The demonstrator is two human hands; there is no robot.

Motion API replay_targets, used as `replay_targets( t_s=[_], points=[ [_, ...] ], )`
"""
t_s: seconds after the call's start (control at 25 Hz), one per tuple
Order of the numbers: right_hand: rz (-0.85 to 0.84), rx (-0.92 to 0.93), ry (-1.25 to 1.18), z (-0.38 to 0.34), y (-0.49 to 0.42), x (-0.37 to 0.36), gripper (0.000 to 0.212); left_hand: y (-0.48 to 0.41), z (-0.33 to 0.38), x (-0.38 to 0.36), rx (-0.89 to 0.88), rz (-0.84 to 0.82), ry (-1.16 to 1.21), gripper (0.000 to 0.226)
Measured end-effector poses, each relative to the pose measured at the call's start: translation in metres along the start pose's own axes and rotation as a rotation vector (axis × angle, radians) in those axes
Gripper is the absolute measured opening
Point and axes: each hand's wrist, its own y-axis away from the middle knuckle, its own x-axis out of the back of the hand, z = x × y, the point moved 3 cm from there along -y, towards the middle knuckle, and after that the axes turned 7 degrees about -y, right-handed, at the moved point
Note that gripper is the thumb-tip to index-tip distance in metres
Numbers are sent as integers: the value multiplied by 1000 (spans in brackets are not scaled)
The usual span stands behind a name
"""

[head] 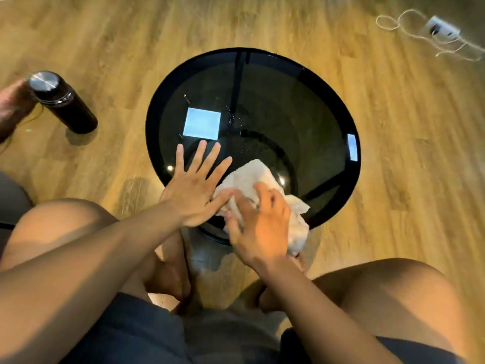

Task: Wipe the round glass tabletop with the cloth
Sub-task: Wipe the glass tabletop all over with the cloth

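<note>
The round dark glass tabletop (275,106) with a black rim stands between my knees. A crumpled white cloth (252,179) lies on its near edge, one end hanging over the rim. My right hand (259,227) rests on the near part of the cloth with fingers curled into it. My left hand (194,185) lies flat on the glass, fingers spread, its thumb touching the cloth's left side. Small water droplets (236,127) speckle the glass near the centre.
A dark flask with a metal lid (63,101) stands on the wooden floor to the left, beside another person's foot (13,106). A white power adapter with a coiled cable (441,30) lies far right. My bare knees flank the table.
</note>
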Motion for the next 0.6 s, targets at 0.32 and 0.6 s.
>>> replay_targets(
  t_s=[0.32, 0.6],
  points=[
    [51, 179, 125, 103, -37, 45, 37, -12, -16, -2, 115, 36, 23, 79],
    [173, -355, 92, 159, -103, 73, 43, -10, -22, -3, 114, 90, 75, 78]
  ],
)
